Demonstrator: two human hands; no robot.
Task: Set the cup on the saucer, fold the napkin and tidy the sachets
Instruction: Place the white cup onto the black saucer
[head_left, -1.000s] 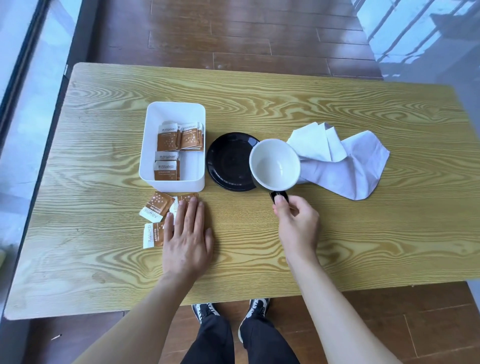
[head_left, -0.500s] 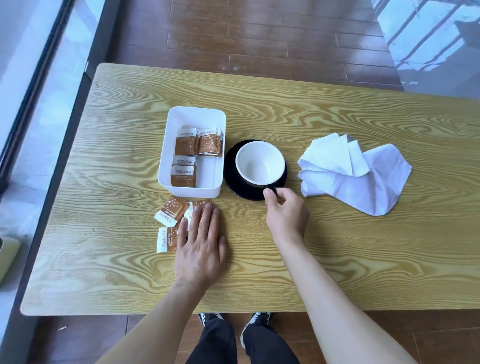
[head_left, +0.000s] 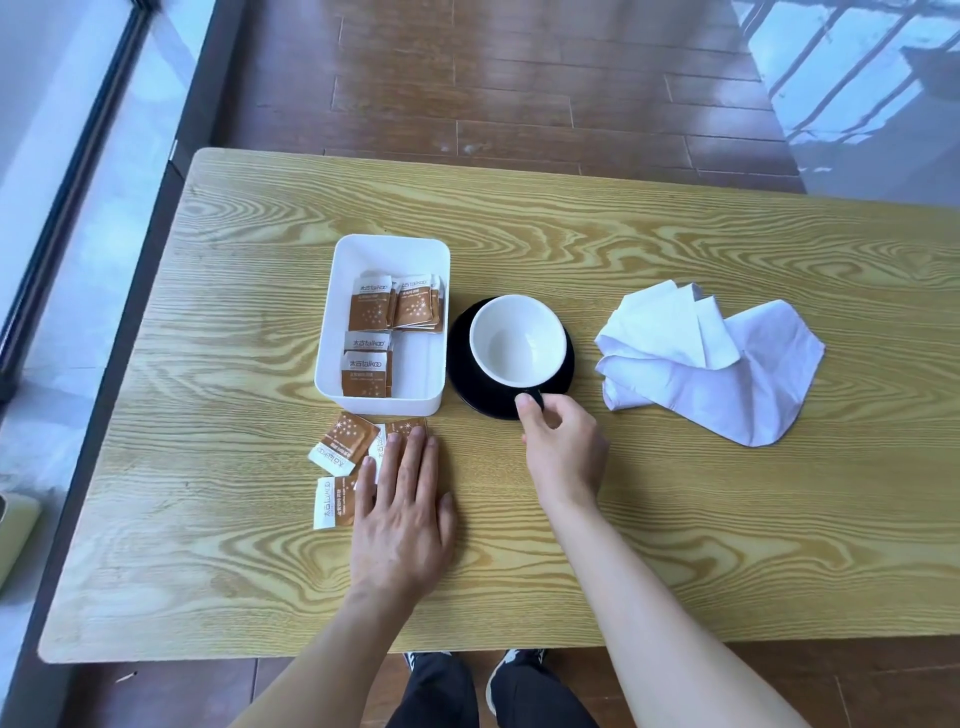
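Cup (head_left: 518, 340) sits upright on the black saucer (head_left: 462, 364), white inside, dark outside, empty; it stands a little toward the far side of the saucer, so more black rim shows on the near and left sides. Dark handle points toward the person. Right hand (head_left: 563, 449) is at that handle: thumb and forefinger pinch it, other fingers curled loosely behind, wrist resting low over the table (head_left: 675, 545). Just left of the saucer, almost touching, a white rectangular tray (head_left: 431, 374) holds brown-and-white sachets (head_left: 370, 364): two overlapping stacks at the far end, one stack nearer the left wall, the near right part of the tray floor bare. Three more loose sachets (head_left: 344, 442) lie on the wood just in front of the tray. Left hand (head_left: 402, 512) lies flat, palm down, fingers straight and pressed together; its fingertips cover part of one loose sachet and its outer edge overlaps another, nothing gripped. Right of the saucer and apart from it, the white napkin (head_left: 717, 379) lies crumpled and unfolded, some layers bunched at the far left, a wide flap trailing toward the near right. Table is light wood with strong grain; dark plank floor beyond it.
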